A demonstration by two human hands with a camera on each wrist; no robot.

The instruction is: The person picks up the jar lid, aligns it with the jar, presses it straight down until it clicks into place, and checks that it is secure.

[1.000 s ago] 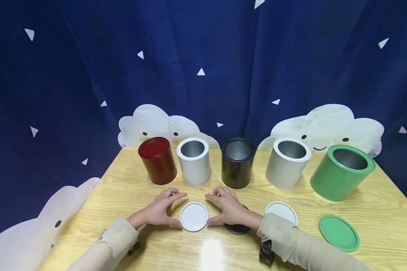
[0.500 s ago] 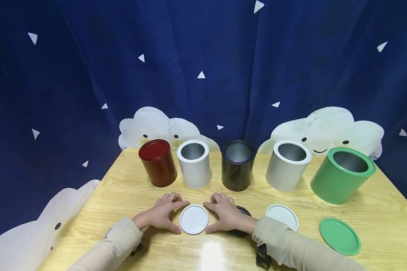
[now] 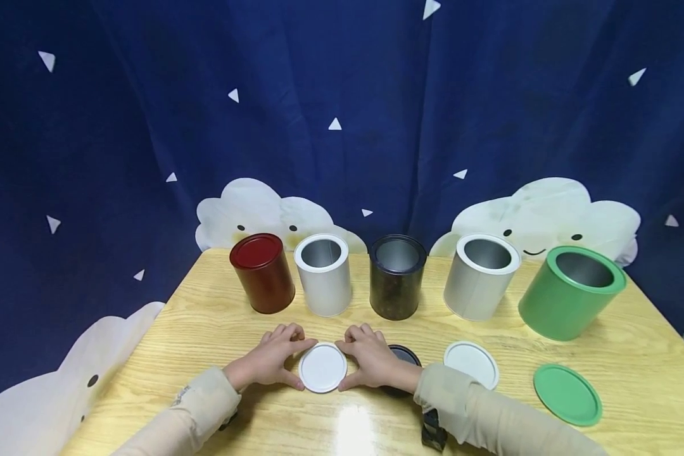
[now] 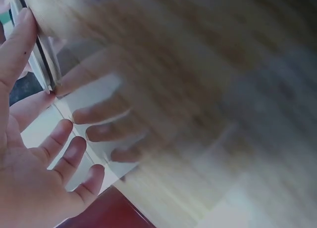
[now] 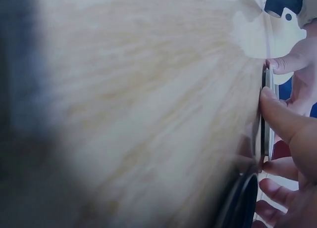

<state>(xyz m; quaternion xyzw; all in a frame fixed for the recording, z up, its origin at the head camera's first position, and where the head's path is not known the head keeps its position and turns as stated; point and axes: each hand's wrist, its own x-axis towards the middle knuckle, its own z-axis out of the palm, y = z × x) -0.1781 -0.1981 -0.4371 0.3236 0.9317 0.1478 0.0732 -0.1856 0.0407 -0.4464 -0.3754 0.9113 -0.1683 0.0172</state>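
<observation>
A round white lid (image 3: pixel 322 367) lies flat on the wooden table (image 3: pixel 205 329) near its front edge. My left hand (image 3: pixel 303 365) curls thumb and forefinger round the lid's left rim, and my right hand (image 3: pixel 340 366) does the same on the right rim. Edge-on in the left wrist view, the lid (image 4: pixel 44 60) has my thumb against it. In the right wrist view my thumb presses the lid's rim (image 5: pixel 267 114). A black lid (image 3: pixel 406 354) lies partly hidden behind my right hand.
Several cans stand in a row behind: a closed red can (image 3: pixel 262 272), then open white (image 3: pixel 323 275), black (image 3: pixel 397 278), grey (image 3: pixel 480 278) and green (image 3: pixel 570 294) cans. Another white lid (image 3: pixel 471 364) and a green lid (image 3: pixel 567 394) lie to the right.
Both hands have closed in from either side, and their thumbs and forefingers now touch the white lid's rim. The lid stays on the table.
</observation>
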